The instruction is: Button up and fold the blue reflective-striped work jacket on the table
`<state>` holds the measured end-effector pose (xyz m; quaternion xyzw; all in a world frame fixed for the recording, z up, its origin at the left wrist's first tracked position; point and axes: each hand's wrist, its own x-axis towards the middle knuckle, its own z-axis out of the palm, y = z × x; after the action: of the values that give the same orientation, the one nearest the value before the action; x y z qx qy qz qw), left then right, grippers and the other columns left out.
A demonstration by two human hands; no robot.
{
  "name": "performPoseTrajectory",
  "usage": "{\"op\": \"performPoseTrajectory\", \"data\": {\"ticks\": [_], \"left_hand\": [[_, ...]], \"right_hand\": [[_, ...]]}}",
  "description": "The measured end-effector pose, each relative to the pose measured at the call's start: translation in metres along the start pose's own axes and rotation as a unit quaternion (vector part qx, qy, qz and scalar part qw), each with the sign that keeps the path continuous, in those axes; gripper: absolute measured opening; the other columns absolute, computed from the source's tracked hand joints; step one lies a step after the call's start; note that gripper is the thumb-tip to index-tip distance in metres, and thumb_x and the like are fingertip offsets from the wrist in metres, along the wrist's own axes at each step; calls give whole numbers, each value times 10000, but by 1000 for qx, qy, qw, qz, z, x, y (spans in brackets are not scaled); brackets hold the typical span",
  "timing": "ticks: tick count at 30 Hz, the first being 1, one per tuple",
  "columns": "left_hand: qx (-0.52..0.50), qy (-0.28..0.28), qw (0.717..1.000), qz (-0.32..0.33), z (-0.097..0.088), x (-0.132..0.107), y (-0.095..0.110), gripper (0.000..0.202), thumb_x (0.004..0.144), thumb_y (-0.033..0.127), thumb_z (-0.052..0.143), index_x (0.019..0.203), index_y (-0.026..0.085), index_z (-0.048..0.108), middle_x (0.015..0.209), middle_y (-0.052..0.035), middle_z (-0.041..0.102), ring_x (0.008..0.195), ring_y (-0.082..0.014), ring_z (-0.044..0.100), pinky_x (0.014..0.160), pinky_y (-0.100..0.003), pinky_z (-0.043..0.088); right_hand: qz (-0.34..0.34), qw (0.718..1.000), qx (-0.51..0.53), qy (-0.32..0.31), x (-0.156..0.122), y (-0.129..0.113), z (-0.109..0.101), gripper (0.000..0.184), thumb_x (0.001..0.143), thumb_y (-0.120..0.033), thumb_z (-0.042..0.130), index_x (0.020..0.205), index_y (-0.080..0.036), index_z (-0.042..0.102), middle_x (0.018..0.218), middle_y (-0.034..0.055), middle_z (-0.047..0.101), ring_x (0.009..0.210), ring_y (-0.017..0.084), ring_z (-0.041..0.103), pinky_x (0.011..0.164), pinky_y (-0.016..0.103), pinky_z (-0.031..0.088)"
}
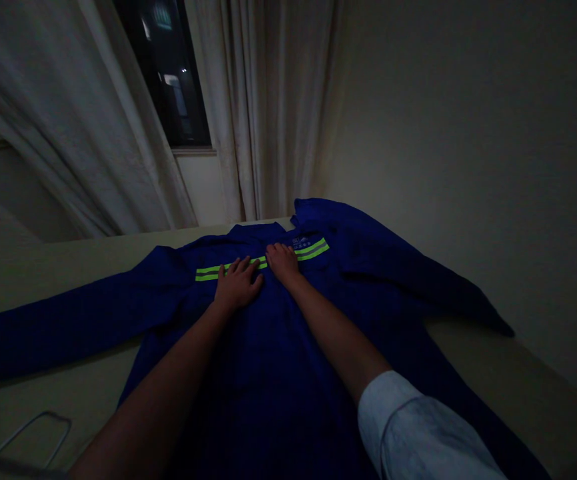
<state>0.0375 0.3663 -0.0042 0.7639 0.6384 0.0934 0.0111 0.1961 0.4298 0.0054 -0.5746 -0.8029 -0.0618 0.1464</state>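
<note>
A dark blue work jacket (268,373) lies spread flat on a pale surface (43,267), sleeves stretched out to both sides. A bright yellow-green reflective stripe (313,251) runs across its chest near the collar. My left hand (237,283) rests palm down on the chest just under the stripe, fingers spread flat. My right hand (282,261) lies beside it on the stripe near the collar, fingers bent down onto the cloth. Neither hand holds anything that I can see.
A wire hanger (28,433) lies at the near left edge of the surface. White curtains (268,107) and a dark window (168,73) stand behind the surface. A plain wall (468,133) runs along the right side.
</note>
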Motion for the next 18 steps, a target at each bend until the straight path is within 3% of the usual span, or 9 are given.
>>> {"op": "performPoseTrajectory", "data": {"ticks": [8,18], "left_hand": [[-5,-1,1000,2,1,0,0,616,1042,563,331,1592,315,450,1696,-70,394,1566,-373,323,1234,-721,207],[0,5,1000,5,2,-1,1,617,1048,557,327,1597,300,444,1696,-85,391,1560,-381,331,1226,-734,210]], "right_hand": [[-4,1000,27,-4,0,1,0,298,1106,-210,396,1247,-203,659,1191,141,705,1107,256,623,969,383,432],[52,997,48,16,2,5,8,263,1108,-356,485,1176,-202,688,1173,125,712,1087,252,646,902,335,468]]}}
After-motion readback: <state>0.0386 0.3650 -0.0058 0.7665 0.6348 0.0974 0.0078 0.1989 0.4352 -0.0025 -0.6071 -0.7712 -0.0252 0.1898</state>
